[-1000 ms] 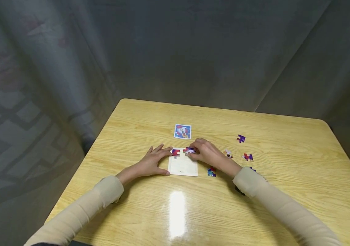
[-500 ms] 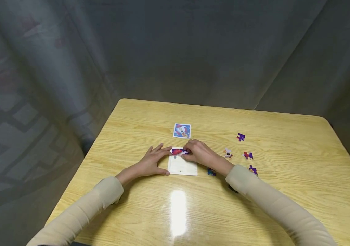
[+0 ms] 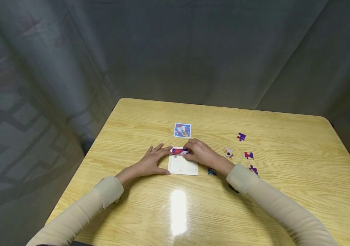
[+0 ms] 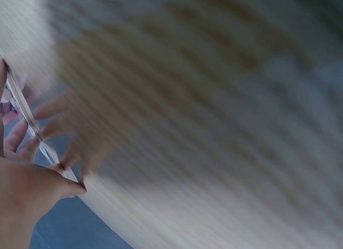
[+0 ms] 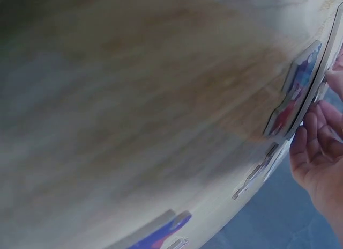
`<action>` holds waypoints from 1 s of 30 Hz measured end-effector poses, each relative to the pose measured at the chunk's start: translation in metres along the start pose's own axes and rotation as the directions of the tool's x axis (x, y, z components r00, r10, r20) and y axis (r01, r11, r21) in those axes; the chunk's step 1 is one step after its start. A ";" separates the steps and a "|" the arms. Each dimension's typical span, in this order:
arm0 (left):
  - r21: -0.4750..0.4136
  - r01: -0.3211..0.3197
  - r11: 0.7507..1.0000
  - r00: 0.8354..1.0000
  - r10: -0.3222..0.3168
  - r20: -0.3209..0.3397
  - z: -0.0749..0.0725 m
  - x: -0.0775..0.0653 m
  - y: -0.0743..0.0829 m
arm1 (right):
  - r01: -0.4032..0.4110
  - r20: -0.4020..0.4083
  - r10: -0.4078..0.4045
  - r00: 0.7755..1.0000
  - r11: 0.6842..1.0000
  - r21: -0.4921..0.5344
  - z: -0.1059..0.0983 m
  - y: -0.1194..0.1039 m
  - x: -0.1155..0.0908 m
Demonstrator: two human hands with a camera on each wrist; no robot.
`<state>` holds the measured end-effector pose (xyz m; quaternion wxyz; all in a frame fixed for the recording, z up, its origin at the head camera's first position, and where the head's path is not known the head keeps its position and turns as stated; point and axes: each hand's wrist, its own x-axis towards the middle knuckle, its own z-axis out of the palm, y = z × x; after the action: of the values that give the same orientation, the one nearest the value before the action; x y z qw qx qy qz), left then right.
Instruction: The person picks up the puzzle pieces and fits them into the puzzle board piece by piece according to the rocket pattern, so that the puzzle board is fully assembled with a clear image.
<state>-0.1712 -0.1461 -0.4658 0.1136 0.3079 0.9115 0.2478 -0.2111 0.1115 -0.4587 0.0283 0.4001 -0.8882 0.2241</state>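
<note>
A square white puzzle tray (image 3: 182,167) lies flat on the table. My left hand (image 3: 148,164) is spread along its left side, forefinger by the top corner and thumb by the bottom corner. In the tray's top left corner sits a red and purple puzzle piece (image 3: 176,151). Beside it, my right hand (image 3: 205,153) pinches another puzzle piece (image 3: 186,151) at the top row, partly covered by the fingers. The right wrist view shows fingers (image 5: 316,133) bent close to the tray's edge (image 5: 316,82). A picture card (image 3: 182,130) lies behind the tray.
To the right, loose puzzle pieces lie scattered: a purple one (image 3: 241,137), a white one (image 3: 228,153), a red and purple one (image 3: 248,155) and a purple and orange one (image 3: 253,169). A dark blue piece (image 3: 211,171) lies near my right forearm.
My right hand has shifted left with its puzzle piece, bringing it against the corner piece; over the last half second it has hardly moved. The left hand has stayed in place.
</note>
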 end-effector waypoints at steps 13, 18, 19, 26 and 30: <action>-0.010 0.000 1.000 1.000 -0.001 -0.011 0.000 0.000 -0.001 | 0.021 -0.012 -0.021 1.000 0.999 -0.029 0.001 -0.003 0.001; -0.010 -0.009 1.000 1.000 0.008 -0.016 0.000 0.001 0.000 | 0.006 -0.017 -0.006 1.000 0.999 -0.036 0.001 -0.005 0.001; -0.012 -0.009 1.000 1.000 0.009 -0.016 0.000 0.001 0.000 | -0.002 -0.013 0.002 1.000 0.999 -0.033 0.001 -0.006 0.001; -0.013 0.000 1.000 1.000 0.000 -0.018 0.000 0.000 -0.001 | -0.014 0.045 0.013 0.999 1.000 0.024 -0.004 -0.010 0.007; -0.015 0.000 1.000 1.000 0.000 -0.012 0.000 0.000 0.000 | 0.034 0.009 -0.035 0.999 0.999 0.040 -0.017 -0.006 0.007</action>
<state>-0.1715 -0.1462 -0.4660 0.1104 0.3055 0.9103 0.2565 -0.2137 0.1104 -0.4399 0.0199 0.4170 -0.8766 0.2391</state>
